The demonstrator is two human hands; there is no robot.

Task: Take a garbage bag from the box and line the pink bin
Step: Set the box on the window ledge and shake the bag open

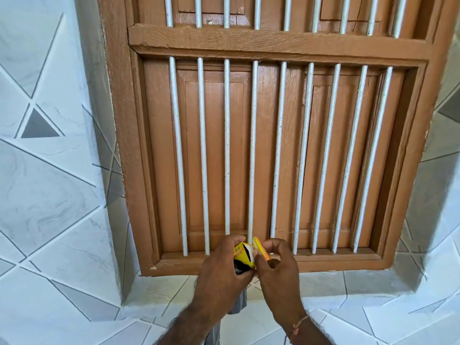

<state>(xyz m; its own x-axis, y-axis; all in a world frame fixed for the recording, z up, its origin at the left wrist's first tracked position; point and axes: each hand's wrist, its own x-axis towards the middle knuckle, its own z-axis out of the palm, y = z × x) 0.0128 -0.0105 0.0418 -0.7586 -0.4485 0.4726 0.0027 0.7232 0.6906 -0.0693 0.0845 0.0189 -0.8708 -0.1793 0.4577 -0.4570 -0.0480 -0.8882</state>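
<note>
A: Room and surface?
B: Sill [348, 282] of white veined tile; tiled walls [49, 170] with grey triangles; brown shuttered window [249, 145] behind white bars [278, 150].
A: Box?
B: Yellow-and-black box [245, 256], held above the sill before the bars. Open end faces up and away; long axis hidden by fingers.
A: Hands?
B: Left hand [221, 272] clamped round the box body. Right hand [278, 270] pinching the orange-yellow flap [260, 247].
</note>
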